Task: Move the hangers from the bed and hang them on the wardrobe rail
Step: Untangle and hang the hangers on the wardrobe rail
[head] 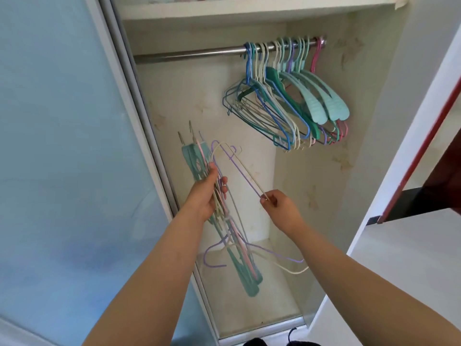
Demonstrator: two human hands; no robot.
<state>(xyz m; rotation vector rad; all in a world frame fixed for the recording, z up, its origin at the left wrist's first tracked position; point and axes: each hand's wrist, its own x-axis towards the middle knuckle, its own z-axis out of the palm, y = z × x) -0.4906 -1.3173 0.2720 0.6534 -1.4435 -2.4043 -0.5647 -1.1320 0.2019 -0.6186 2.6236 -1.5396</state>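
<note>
I stand at the open wardrobe. My left hand (208,193) grips a bundle of hangers (239,248) upright, teal, pink, purple and cream, in front of the left side of the opening. My right hand (277,204) pinches the lower end of a purple and a cream wire hanger (239,168) drawn out to the right of the bundle. The steel wardrobe rail (189,54) runs across the top. Several hangers (296,101) hang bunched at its right end, blue, cream, teal and pink. The rail's left half is bare. The bed is out of view.
A blue frosted sliding door (62,146) covers the left side. A white shelf (249,8) lies above the rail. The wardrobe's white right panel (399,171) borders the opening, with a dark red-edged piece of furniture (439,158) beyond it. The wardrobe floor (262,308) holds nothing.
</note>
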